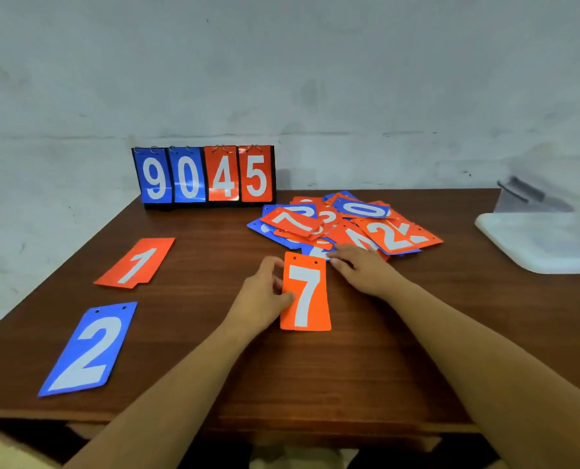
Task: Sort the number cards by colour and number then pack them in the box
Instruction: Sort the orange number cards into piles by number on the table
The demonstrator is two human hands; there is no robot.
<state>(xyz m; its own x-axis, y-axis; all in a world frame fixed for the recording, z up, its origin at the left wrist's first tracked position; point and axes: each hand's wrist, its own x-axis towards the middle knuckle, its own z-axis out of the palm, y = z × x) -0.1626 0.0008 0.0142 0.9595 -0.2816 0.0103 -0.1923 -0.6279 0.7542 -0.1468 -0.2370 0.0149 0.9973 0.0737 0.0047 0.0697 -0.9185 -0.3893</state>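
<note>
One orange 7 [307, 292], pinched in my left fingers [274, 269], should join the orange 1 [136, 264]; right fingers [342, 254] lie flat on the pile [349, 225].

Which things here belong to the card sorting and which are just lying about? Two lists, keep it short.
In the job: orange 7 card, pinched by the left hand; mixed card pile, touched by the right hand; orange 1 card; blue 2 card; clear box and white lid, probably.
Lying about: flip scoreboard.
</note>
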